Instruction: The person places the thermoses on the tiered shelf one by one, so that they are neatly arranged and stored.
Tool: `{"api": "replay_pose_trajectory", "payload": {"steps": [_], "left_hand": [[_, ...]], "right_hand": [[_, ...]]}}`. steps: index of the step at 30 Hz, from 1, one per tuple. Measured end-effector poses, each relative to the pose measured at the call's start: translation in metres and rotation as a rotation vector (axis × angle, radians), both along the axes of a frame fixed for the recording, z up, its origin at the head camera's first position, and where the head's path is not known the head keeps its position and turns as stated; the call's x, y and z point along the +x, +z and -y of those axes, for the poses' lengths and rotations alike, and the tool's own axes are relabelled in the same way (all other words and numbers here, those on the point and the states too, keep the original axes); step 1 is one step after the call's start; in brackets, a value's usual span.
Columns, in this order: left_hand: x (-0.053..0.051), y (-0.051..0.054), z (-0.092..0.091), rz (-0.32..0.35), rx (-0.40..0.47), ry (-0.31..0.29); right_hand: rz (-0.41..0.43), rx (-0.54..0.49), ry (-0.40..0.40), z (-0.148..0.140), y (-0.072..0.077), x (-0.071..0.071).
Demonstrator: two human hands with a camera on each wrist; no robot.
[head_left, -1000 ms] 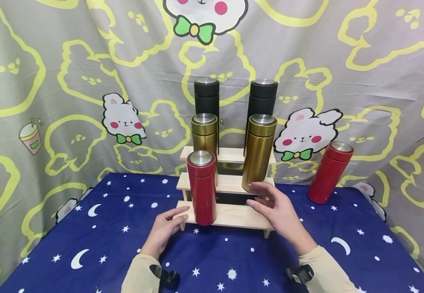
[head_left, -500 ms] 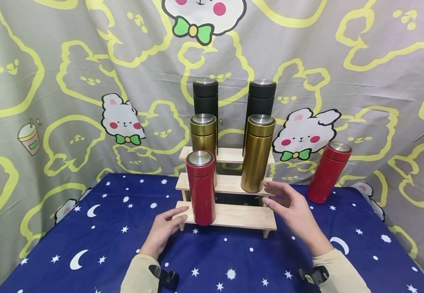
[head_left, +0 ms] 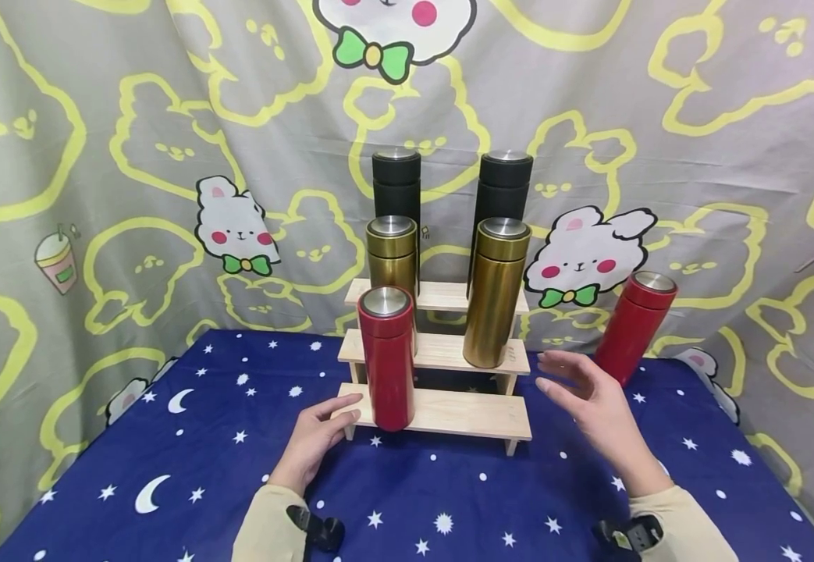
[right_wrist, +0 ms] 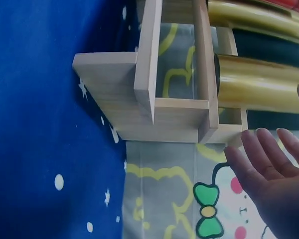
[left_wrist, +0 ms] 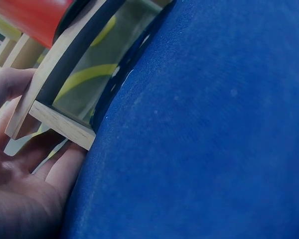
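Note:
My left hand (head_left: 317, 437) holds the left end of the lowest step of a three-step wooden stand (head_left: 470, 414). In the left wrist view its thumb lies at the board's end and the other fingers (left_wrist: 65, 167) are beside the leg. A red thermos (head_left: 389, 367) stands upright on that step's left side. My right hand (head_left: 599, 402) is off the stand's right side, relaxed and holding nothing. Left of it, a gold thermos (head_left: 494, 304) stands on the middle step. Behind the hand, a second red thermos (head_left: 634, 328) stands on the cloth, its lower part partly covered.
Another gold thermos (head_left: 391, 261) is on the middle step's left, mostly behind the red one. On the top step stand two black thermoses, one left (head_left: 397, 183) and one right (head_left: 505, 183). A dark blue star-patterned cloth (head_left: 463, 499) covers the table; a patterned curtain (head_left: 294, 156) hangs behind.
My right hand has moved right, away from the gold thermos on the middle step and towards the red thermos on the cloth. My left hand has stayed at the stand.

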State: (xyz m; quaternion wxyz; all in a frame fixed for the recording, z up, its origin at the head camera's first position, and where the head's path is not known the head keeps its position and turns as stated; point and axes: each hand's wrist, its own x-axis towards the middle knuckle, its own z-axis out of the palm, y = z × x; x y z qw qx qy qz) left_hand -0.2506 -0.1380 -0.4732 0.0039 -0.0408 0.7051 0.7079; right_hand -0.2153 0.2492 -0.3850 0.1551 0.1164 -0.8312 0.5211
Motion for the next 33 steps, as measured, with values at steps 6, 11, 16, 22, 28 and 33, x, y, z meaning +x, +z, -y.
{"api": "replay_pose_trajectory", "payload": {"steps": [6, 11, 16, 22, 28, 33], "left_hand": [[0.0, 0.0, 0.001, 0.003, -0.015, -0.005], [-0.001, -0.001, 0.001, 0.003, -0.014, -0.008], [-0.001, -0.001, 0.001, 0.003, -0.012, -0.007], [-0.002, 0.0, 0.001, -0.004, -0.011, -0.009], [-0.001, -0.001, 0.002, 0.001, -0.01, -0.007], [-0.001, -0.001, 0.002, -0.001, -0.012, -0.01]], "right_hand": [[0.015, 0.013, -0.047, -0.015, -0.004, 0.0], [0.024, 0.028, -0.107, -0.029, -0.006, 0.0], [0.038, 0.056, -0.174, -0.043, -0.008, -0.001], [0.057, 0.042, -0.229, -0.057, -0.01, -0.003], [0.071, 0.019, -0.279, -0.068, -0.015, -0.004], [0.085, 0.03, -0.338, -0.075, -0.018, -0.008]]}}
